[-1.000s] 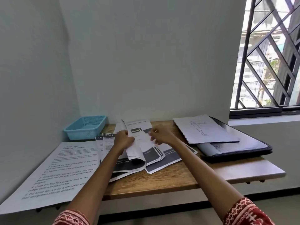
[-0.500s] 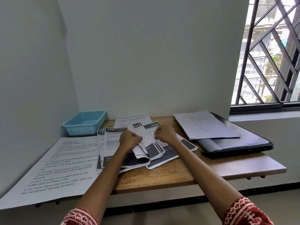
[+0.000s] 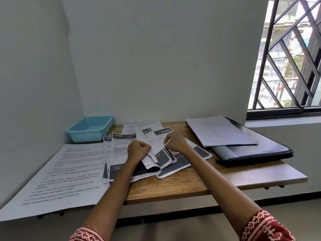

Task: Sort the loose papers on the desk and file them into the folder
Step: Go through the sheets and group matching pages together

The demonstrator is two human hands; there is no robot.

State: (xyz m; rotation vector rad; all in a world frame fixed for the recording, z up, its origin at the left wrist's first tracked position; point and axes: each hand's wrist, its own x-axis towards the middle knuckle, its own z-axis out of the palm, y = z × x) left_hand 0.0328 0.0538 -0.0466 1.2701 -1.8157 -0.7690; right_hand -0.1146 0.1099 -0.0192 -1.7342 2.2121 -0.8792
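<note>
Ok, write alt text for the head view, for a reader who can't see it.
Both hands, the left hand and right hand, grip a curled sheet above a messy pile of printed papers on a wooden desk. A dark folder with a figure drawing lies right; a blue basket sits back left.

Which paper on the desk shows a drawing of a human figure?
The sheet lying on the black folder at the right; the other papers carry only printed text and dark blocks.

Daylight from the window point(image 3: 291, 54) at right; soft shadows, sharp focus, wide-angle edge bending.
</note>
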